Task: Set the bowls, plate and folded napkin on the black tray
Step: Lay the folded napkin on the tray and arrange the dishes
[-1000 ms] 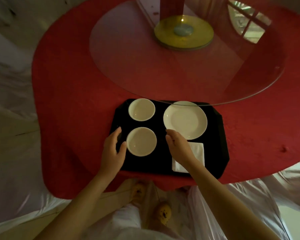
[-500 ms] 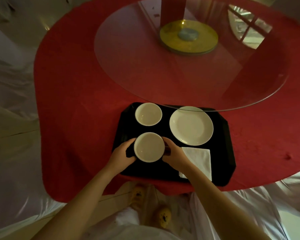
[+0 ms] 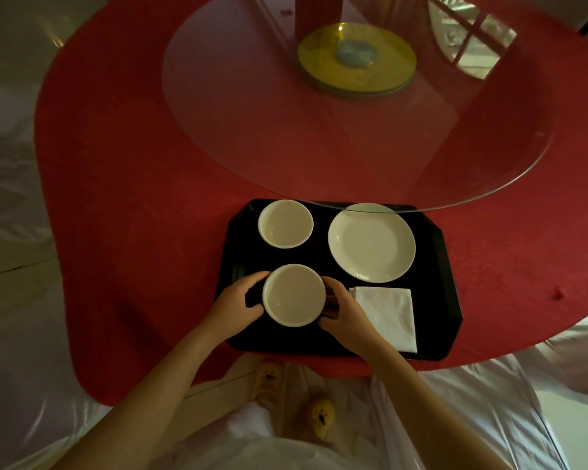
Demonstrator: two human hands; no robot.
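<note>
A black tray [image 3: 431, 266] lies at the near edge of the red table. On it stand a white bowl [image 3: 285, 223] at the far left, a white plate [image 3: 371, 246] at the far right and a folded white napkin [image 3: 389, 312] at the near right. A second white bowl [image 3: 294, 295] is at the near left of the tray. My left hand [image 3: 233, 308] grips its left side and my right hand [image 3: 345, 312] grips its right side, fingers curled round the rim. Whether the bowl touches the tray I cannot tell.
A round glass turntable [image 3: 353, 106] covers the middle of the red tablecloth [image 3: 133, 164], its rim overhanging the tray's far edge. A yellow disc base [image 3: 357, 59] sits under the glass. White covered chairs surround the table. My yellow slippers [image 3: 316, 412] show below.
Both hands closed in on the near-left bowl from either side and now hold it. The view shifted slightly closer to the tray.
</note>
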